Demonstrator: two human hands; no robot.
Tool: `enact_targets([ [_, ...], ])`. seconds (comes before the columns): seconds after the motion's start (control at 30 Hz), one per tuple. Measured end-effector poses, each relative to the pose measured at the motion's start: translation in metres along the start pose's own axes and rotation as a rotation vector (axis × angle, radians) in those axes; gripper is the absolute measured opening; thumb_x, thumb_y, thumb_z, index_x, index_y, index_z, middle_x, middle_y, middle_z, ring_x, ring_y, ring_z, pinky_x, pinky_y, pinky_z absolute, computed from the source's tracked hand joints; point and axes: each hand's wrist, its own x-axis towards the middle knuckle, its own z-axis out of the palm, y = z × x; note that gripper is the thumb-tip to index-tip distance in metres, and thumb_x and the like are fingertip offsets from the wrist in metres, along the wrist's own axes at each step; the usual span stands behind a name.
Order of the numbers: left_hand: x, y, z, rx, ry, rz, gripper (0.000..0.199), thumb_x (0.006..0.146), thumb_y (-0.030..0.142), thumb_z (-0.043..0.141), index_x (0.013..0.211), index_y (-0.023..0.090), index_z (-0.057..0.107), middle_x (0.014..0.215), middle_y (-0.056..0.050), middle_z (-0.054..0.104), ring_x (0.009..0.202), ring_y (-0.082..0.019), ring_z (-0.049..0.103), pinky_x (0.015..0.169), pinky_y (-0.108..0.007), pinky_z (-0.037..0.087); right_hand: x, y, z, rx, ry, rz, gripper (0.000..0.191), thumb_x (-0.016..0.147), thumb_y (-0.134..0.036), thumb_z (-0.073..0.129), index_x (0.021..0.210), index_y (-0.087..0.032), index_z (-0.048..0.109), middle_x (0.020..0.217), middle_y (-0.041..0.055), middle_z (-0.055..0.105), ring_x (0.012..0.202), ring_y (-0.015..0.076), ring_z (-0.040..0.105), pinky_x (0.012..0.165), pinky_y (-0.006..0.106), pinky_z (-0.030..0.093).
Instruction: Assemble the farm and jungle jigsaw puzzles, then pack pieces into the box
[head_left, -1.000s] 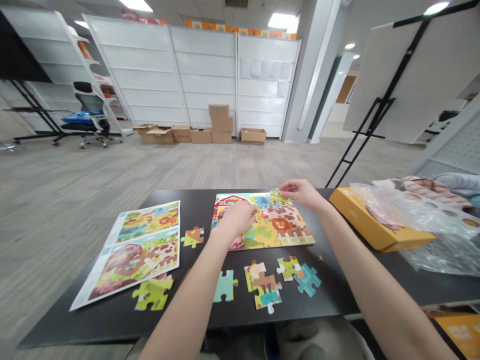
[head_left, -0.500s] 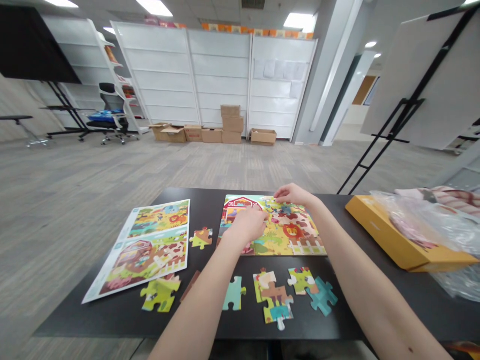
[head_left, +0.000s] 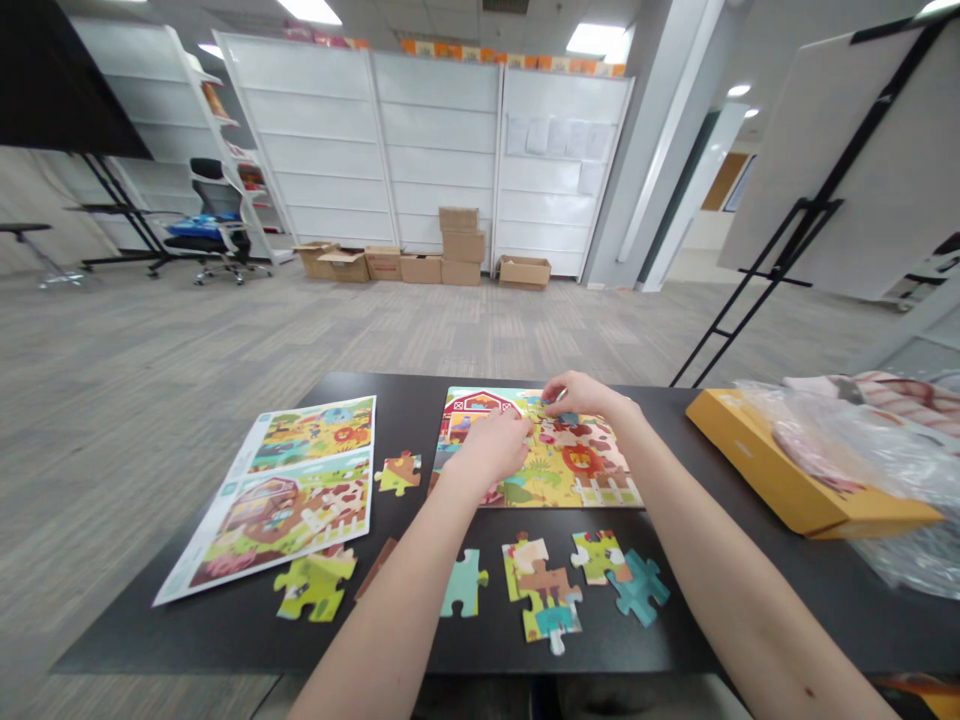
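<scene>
On the black table [head_left: 210,625], your left hand [head_left: 487,450] lies open, palm down, on the farm jigsaw puzzle [head_left: 577,470]. Your right hand [head_left: 581,395] pinches a small blue piece [head_left: 568,418] near the puzzle's top edge. Loose pieces [head_left: 639,588] lie just below, beside a printed picture sheet [head_left: 300,490].

on a black table [head_left: 480,645], the left hand [head_left: 489,450] rests on a farm-animal jigsaw puzzle [head_left: 581,490] just beside its red barn, while the right hand [head_left: 583,395] sits near the far edge, fingertips [head_left: 551,392] at a small blue piece [head_left: 570,418]; a printed picture sheet [head_left: 300,490] lies to the left, loose puzzle pieces [head_left: 465,583] are scattered on the near side, and a yellow box [head_left: 802,480] lies to the right under a clear plastic bag [head_left: 847,440]
</scene>
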Motion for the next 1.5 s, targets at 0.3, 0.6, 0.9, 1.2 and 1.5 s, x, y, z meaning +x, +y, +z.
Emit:
enact_targets([
  [0.3,-0.002,0.015,0.006,0.08,0.074,-0.062,0.044,0.097,0.049,0.047,0.126,0.019,0.061,0.124,-0.016,0.06,0.118,-0.034,0.054,0.096,-0.048,0.047,0.002,0.001,-0.001,-0.029,-0.09,-0.028,0.037,0.066,-0.032,0.082,0.1,-0.017,0.078,0.095,0.0064,0.078,0.084,0.0209,0.071,0.073,0.025,0.052],
  [0.6,-0.001,0.019,0.011,0.075,0.083,-0.089,0.048,0.1,0.052,0.039,0.123,0.018,0.062,0.126,-0.019,0.058,0.119,-0.035,0.052,0.097,-0.05,0.042,-0.001,-0.01,-0.005,-0.119,-0.131,-0.025,0.038,0.065,-0.026,0.083,0.102,-0.021,0.079,0.095,0.0045,0.078,0.081,0.0203,0.07,0.067,0.023,0.051],
  [0.9,-0.003,0.02,0.01,0.08,0.083,-0.101,0.045,0.099,0.049,0.042,0.127,0.018,0.059,0.128,-0.019,0.057,0.12,-0.035,0.051,0.097,-0.049,0.042,-0.004,-0.016,-0.01,-0.139,-0.143,-0.011,0.03,0.066,-0.025,0.082,0.096,-0.024,0.081,0.093,0.0031,0.079,0.081,0.0205,0.071,0.071,0.024,0.052],
  [1.2,-0.002,0.021,0.009,0.068,0.054,-0.093,0.045,0.1,0.046,0.04,0.132,0.02,0.057,0.129,-0.018,0.058,0.12,-0.035,0.053,0.097,-0.051,0.044,-0.042,0.051,-0.077,-0.316,0.2,0.347,0.02,0.076,-0.024,0.071,0.093,-0.017,0.08,0.096,0.0099,0.079,0.085,0.0231,0.073,0.071,0.026,0.054],
  [1.5,-0.011,0.002,-0.019,-0.199,-0.001,0.013,0.042,0.099,0.037,0.044,0.133,0.015,0.055,0.129,-0.016,0.064,0.122,-0.026,0.059,0.101,-0.037,0.046,-0.045,0.031,-0.087,-0.232,0.114,0.264,0.03,0.079,-0.037,0.072,0.102,-0.019,0.078,0.095,0.007,0.08,0.082,0.0208,0.074,0.068,0.025,0.055],
])
